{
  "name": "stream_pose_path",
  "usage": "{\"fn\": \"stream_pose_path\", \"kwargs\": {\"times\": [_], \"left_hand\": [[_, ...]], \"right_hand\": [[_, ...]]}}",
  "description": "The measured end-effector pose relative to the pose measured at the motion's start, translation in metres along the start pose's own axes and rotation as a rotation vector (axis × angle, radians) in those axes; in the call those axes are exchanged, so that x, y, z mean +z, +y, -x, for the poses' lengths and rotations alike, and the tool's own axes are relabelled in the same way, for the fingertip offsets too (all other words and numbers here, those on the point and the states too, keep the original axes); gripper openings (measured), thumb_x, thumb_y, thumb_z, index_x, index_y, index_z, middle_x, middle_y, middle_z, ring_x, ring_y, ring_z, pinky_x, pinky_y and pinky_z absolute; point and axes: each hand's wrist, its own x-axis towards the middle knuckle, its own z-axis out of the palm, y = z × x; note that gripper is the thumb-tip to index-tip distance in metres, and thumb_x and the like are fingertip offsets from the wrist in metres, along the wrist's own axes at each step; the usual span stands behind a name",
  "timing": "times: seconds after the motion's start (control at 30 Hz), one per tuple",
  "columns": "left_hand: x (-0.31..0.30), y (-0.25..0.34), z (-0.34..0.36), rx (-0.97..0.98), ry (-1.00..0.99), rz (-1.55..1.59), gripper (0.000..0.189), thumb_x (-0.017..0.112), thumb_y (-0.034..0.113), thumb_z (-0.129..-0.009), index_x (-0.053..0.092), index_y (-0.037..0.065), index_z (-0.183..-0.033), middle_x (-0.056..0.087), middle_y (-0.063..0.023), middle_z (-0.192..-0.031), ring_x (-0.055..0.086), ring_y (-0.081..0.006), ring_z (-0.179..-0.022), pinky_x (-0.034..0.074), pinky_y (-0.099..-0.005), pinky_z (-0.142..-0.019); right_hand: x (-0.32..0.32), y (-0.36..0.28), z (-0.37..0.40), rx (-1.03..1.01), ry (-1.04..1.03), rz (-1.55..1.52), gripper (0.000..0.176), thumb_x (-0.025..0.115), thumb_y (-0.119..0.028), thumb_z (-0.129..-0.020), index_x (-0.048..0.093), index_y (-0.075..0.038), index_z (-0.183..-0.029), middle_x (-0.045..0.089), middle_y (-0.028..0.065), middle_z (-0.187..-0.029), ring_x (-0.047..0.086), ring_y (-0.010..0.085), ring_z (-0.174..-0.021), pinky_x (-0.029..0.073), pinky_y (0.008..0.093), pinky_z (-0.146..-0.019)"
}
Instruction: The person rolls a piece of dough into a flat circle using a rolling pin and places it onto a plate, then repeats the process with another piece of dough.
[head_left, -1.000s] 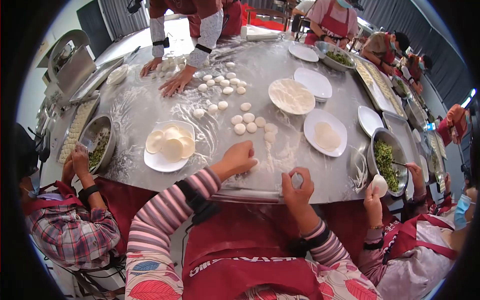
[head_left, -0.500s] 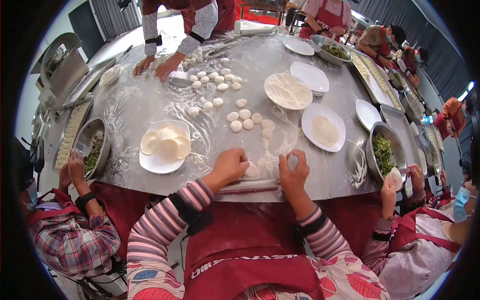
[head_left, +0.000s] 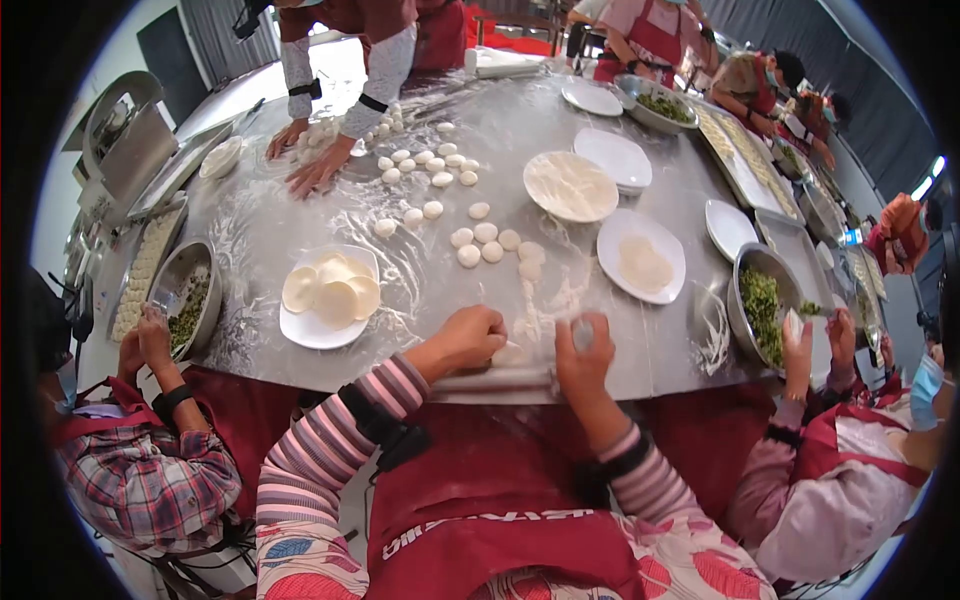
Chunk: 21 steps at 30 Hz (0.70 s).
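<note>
The dough (head_left: 508, 354) lies on the counter (head_left: 435, 285) just beside the left hand (head_left: 465, 338), on the side facing the right hand (head_left: 585, 358); the left hand is curled, its fingertips at the dough's edge, though I can't make out whether they pinch it; the pin (head_left: 490, 382), a blurred bar, runs below the left hand and ends near the right hand, which is rounded, thumb and finger bent into a loop; blur hides whether it grasps the pin or only presses it.

This looks like rolling, and it should go best if the right hand bears lightly and evenly while the left hand turns the dough a little between passes; heavy pressure on one side would likely give a lopsided edge, and fingertips left too far in could be caught; a dusting of flour (head_left: 570, 185) should prevent sticking, and a bowl of it sits beyond the right hand.

Left of the left hand, thin rounds (head_left: 335, 288) overlap on a plate (head_left: 300, 328), a fair guide for thickness; small balls (head_left: 486, 232) wait beyond both hands; another plate (head_left: 612, 240) lies up and right of the right hand.
</note>
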Motion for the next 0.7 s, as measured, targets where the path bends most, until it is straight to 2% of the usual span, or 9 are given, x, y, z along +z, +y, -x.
{"fn": "stream_pose_path", "kwargs": {"times": [0.07, 0.13, 0.27, 0.3, 0.37, 0.43, 0.53, 0.63, 0.7], "left_hand": [[0.001, 0.010, -0.005, 0.012, -0.025, -0.054, 0.016, 0.060, 0.016, -0.073, 0.064, 0.001, -0.078, 0.063, -0.0166, -0.073, 0.061, -0.0297, -0.069, 0.047, -0.0367, -0.065], [0.003, 0.005, -0.016, 0.096, 0.069, -0.125, 0.015, 0.059, 0.015, -0.074, 0.064, 0.001, -0.079, 0.062, -0.0169, -0.072, 0.061, -0.0300, -0.069, 0.047, -0.0366, -0.066], [-0.011, 0.007, -0.001, 0.071, 0.002, -0.085, 0.013, 0.061, 0.012, -0.071, 0.064, 0.001, -0.077, 0.062, -0.0165, -0.072, 0.061, -0.0297, -0.070, 0.047, -0.0365, -0.065], [-0.011, -0.001, 0.003, 0.052, 0.045, -0.078, 0.014, 0.061, 0.012, -0.070, 0.063, 0.001, -0.079, 0.062, -0.0165, -0.072, 0.061, -0.0296, -0.069, 0.047, -0.0363, -0.064], [-0.012, -0.013, 0.003, 0.021, 0.026, -0.021, 0.015, 0.061, 0.012, -0.071, 0.062, 0.001, -0.080, 0.062, -0.0166, -0.073, 0.061, -0.0295, -0.069, 0.047, -0.0362, -0.064], [-0.002, -0.010, 0.006, -0.014, -0.039, 0.053, 0.016, 0.061, 0.012, -0.071, 0.062, 0.000, -0.082, 0.062, -0.0168, -0.073, 0.061, -0.0295, -0.069, 0.047, -0.0362, -0.064], [-0.005, 0.006, -0.009, -0.006, -0.033, -0.062, 0.017, 0.061, 0.012, -0.072, 0.060, 0.000, -0.083, 0.062, -0.0162, -0.073, 0.061, -0.0278, -0.069, 0.046, -0.0355, -0.063], [-0.008, 0.003, -0.015, 0.098, 0.062, -0.077, 0.014, 0.061, 0.011, -0.072, 0.059, -0.001, -0.080, 0.062, -0.0149, -0.071, 0.061, -0.0253, -0.069, 0.046, -0.0346, -0.063], [-0.011, 0.003, -0.003, 0.132, -0.028, -0.073, 0.014, 0.060, 0.010, -0.072, 0.059, -0.001, -0.080, 0.062, -0.0151, -0.072, 0.060, -0.0248, -0.068, 0.046, -0.0347, -0.062]], "right_hand": [[0.021, 0.007, -0.026, -0.116, 0.038, 0.154, 0.025, 0.067, -0.010, -0.073, 0.049, -0.003, -0.090, 0.057, 0.0200, -0.069, 0.058, 0.0387, -0.061, 0.046, 0.0409, -0.053], [0.034, 0.009, -0.039, -0.113, 0.023, 0.145, 0.026, 0.067, -0.010, -0.073, 0.049, -0.003, -0.090, 0.057, 0.0198, -0.070, 0.058, 0.0386, -0.061, 0.046, 0.0408, -0.053], [0.018, 0.006, -0.024, -0.121, 0.017, 0.166, 0.025, 0.067, -0.009, -0.073, 0.049, -0.004, -0.090, 0.058, 0.0195, -0.071, 0.058, 0.0386, -0.061, 0.045, 0.0410, -0.052], [0.009, 0.003, -0.012, -0.129, 0.009, 0.157, 0.025, 0.067, -0.009, -0.073, 0.049, -0.004, -0.090, 0.058, 0.0195, -0.071, 0.058, 0.0386, -0.061, 0.045, 0.0410, -0.052], [-0.008, -0.003, 0.008, -0.044, -0.014, 0.034, 0.024, 0.066, -0.008, -0.073, 0.050, -0.004, -0.090, 0.058, 0.0189, -0.071, 0.058, 0.0385, -0.061, 0.045, 0.0413, -0.052], [0.003, 0.004, -0.002, -0.050, -0.003, 0.080, 0.024, 0.066, -0.008, -0.073, 0.049, -0.004, -0.090, 0.057, 0.0190, -0.071, 0.058, 0.0388, -0.061, 0.045, 0.0414, -0.052], [0.032, 0.008, -0.038, -0.152, 0.023, 0.136, 0.024, 0.065, -0.008, -0.074, 0.048, -0.004, -0.092, 0.057, 0.0202, -0.070, 0.056, 0.0411, -0.062, 0.045, 0.0421, -0.052], [0.037, 0.010, -0.044, -0.136, 0.002, 0.108, 0.024, 0.065, -0.008, -0.075, 0.048, -0.004, -0.092, 0.057, 0.0192, -0.069, 0.057, 0.0398, -0.060, 0.045, 0.0415, -0.052], [0.018, 0.006, -0.026, -0.161, 0.012, 0.158, 0.024, 0.065, -0.009, -0.075, 0.048, -0.004, -0.090, 0.057, 0.0175, -0.068, 0.058, 0.0371, -0.057, 0.045, 0.0405, -0.050]]}}
